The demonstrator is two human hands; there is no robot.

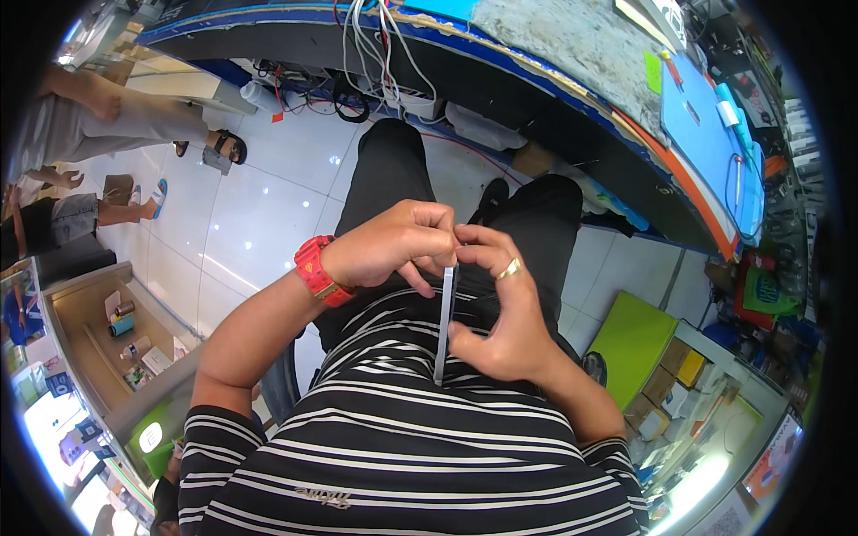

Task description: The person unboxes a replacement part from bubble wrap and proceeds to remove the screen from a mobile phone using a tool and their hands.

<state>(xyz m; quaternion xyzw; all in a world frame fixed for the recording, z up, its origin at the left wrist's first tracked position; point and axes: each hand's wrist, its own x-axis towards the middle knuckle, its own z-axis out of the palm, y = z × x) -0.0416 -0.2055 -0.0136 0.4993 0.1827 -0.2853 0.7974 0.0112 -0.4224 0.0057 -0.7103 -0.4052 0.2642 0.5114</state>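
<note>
Silver edge, thin: a flat device (444,326) stands edge-on between the two hands, lower end close against the black-and-white striped shirt (402,447). Right hand (514,326): gold ring (508,269) on one finger, thumb and fingers bowed in a C, thumb on the device's right side, holding it. Left hand (402,241): fingers curled, narrow, tips drawn together at the device's top end; cannot tell what they pinch. Red watch (323,271) on left wrist. Dark trousers (389,170), knees apart, over pale floor tiles (268,210). Ahead, a worn workbench (572,62); white cables (389,54) hang at its edge. Far left, a bystander's sandal (234,147).
</note>
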